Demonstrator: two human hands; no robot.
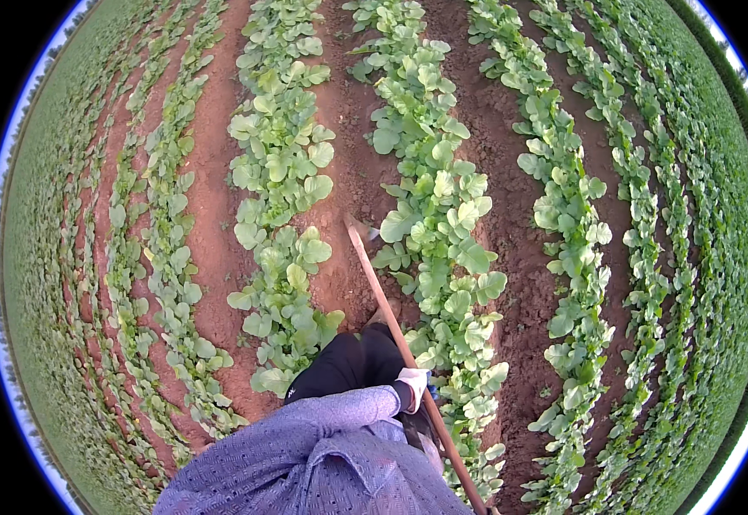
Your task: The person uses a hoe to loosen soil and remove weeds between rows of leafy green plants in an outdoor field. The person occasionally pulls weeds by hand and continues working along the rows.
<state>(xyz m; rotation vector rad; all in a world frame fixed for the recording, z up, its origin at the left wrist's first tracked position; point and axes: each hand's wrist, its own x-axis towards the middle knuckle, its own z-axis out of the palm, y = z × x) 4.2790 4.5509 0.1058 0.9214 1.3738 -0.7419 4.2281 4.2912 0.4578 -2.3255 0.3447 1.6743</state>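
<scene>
My left hand (411, 386), in a white glove, is closed round the long wooden handle (380, 296) of a hoe, just right of my dark-trousered legs. The handle runs from the lower edge up into the soil furrow between two leafy rows. At its far end a pale metal blade (367, 230) rests at the soil, partly hidden by the handle. My sleeve, purple and dotted, crosses the lower middle. I cannot make out my right hand. A foot (378, 313) shows partly beside the handle.
Leafy plant rows (279, 172) flank the furrow (335, 197), the right-hand one (443, 223) close against the hoe. More parallel rows (576, 257) and reddish soil strips (215, 172) spread to both sides, out to the curved rim of the field.
</scene>
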